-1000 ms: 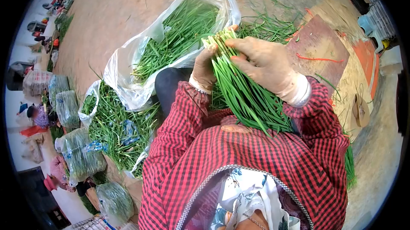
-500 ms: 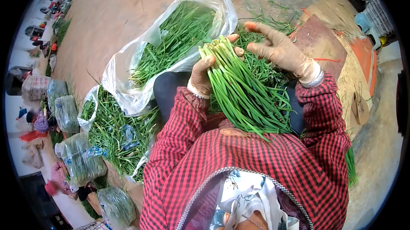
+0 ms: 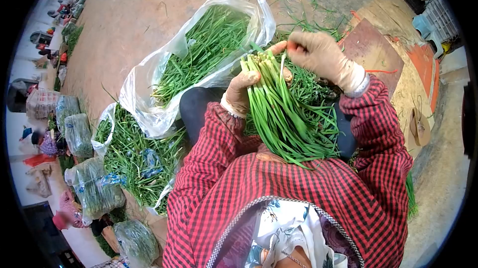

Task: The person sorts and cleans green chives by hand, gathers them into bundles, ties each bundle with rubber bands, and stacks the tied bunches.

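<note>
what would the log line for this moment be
left hand: holding long green leafy bunch | right hand: beside its pale ends | translucent plastic bag: open

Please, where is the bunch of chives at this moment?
In the head view, the bunch of chives is just right of centre, in the left hand, its pale ends beside the right hand.

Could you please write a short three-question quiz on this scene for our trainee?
1. Which hand is wrapped around the bunch of green stalks?
2. True or false: the person's sleeves are plain white.
3. What lies on the brown board: (a) a red string, (b) a hammer, or (c) a cup?

Key:
1. The left hand.
2. False; they are checked in red and black.
3. (a), the red string.
</note>
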